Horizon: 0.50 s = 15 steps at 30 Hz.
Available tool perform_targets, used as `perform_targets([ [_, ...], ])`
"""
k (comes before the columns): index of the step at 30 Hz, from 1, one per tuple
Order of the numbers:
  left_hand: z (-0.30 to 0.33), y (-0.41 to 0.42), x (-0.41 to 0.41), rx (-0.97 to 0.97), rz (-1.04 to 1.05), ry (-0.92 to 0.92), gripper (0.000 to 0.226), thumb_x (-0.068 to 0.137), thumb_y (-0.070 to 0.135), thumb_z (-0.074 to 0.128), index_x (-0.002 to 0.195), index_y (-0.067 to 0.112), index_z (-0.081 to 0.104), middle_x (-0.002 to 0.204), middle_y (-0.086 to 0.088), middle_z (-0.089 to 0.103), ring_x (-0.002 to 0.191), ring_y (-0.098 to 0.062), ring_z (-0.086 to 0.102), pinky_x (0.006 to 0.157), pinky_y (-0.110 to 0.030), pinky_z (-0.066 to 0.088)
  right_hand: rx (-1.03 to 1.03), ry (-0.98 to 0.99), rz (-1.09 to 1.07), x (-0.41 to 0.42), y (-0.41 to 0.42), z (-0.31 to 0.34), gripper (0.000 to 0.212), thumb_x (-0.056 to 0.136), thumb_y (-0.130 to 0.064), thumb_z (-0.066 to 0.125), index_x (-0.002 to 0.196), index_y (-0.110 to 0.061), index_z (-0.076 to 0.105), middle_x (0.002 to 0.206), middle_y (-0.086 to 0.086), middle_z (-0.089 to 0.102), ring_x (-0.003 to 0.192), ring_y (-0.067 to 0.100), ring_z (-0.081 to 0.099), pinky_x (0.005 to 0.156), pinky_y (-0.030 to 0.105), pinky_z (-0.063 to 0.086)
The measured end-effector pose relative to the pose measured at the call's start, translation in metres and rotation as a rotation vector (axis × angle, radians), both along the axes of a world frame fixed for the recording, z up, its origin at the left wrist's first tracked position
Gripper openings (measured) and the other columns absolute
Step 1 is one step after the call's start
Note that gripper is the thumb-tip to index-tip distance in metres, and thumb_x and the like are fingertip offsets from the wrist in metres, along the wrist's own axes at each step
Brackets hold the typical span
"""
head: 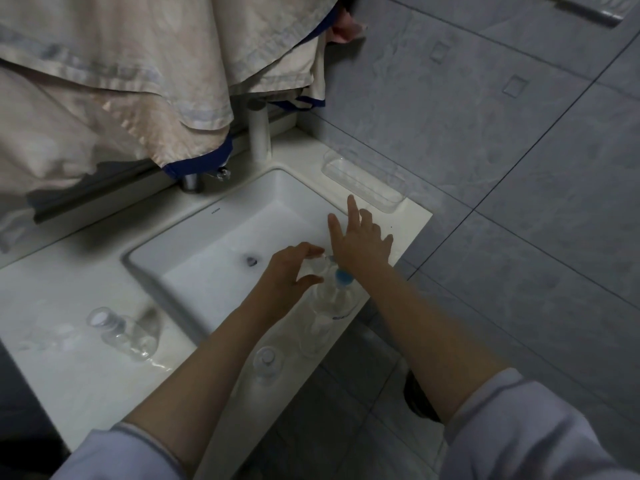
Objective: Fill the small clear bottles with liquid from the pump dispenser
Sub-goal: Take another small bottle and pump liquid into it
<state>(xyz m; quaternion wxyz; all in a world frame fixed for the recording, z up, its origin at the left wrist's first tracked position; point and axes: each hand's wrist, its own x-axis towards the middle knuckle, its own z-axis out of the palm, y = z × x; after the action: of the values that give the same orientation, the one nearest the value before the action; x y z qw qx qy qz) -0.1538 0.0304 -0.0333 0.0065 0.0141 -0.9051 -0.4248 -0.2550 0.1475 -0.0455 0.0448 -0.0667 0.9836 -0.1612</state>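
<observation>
Pump dispenser (334, 299) on counter (69, 358) edge, under both hands. Left hand (292, 271) curls around small clear bottle (317, 266) at the spout. Right hand (360, 239) flat above pump, fingers spread.

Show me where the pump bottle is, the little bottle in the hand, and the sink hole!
pump bottle (334, 297), head view, on its clear body.
little bottle (317, 266), head view, on its clear side.
sink hole (251, 261), head view, on the drain opening.

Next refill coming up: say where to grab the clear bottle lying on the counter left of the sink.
Take the lying bottle across its round body, from above; its capped end points away from you, and the flat counter blocks any hold from below.
</observation>
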Motion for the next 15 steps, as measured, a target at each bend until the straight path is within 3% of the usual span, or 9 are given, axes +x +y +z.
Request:
perform_targets([
  [4,-0.001,0.001,-0.001,0.027,-0.017,0.009,0.046,0.087,0.024,0.056,0.125,0.0,0.05,0.129,-0.014,0.055,0.119,-0.024,0.052,0.101,-0.021,0.034,-0.002,-0.057,-0.045,0.005,-0.001,-0.007,0.064,0.094,-0.061,0.008,0.151,-0.033,-0.005,0.158,0.004,0.014,0.141,0.031,0.021,0.113,0.06,0.006],
  [10,-0.007,-0.001,0.003,0.018,-0.006,0.051,0.038,0.085,0.014,0.063,0.121,0.003,0.053,0.122,-0.012,0.059,0.114,-0.021,0.054,0.096,-0.018,0.035,0.016,-0.083,-0.038,0.006,-0.001,-0.006,0.064,0.095,-0.061,0.008,0.15,-0.033,-0.007,0.159,0.005,0.011,0.142,0.031,0.021,0.113,0.059,0.006],
  [15,-0.006,-0.001,-0.001,0.03,0.028,0.075,0.037,0.084,0.016,0.064,0.118,0.004,0.056,0.118,-0.012,0.06,0.111,-0.022,0.056,0.095,-0.019,0.036,0.011,0.018,0.0,0.0,-0.003,0.002,0.065,0.095,-0.062,0.01,0.151,-0.032,-0.005,0.159,0.004,0.013,0.141,0.031,0.022,0.112,0.059,0.008],
])
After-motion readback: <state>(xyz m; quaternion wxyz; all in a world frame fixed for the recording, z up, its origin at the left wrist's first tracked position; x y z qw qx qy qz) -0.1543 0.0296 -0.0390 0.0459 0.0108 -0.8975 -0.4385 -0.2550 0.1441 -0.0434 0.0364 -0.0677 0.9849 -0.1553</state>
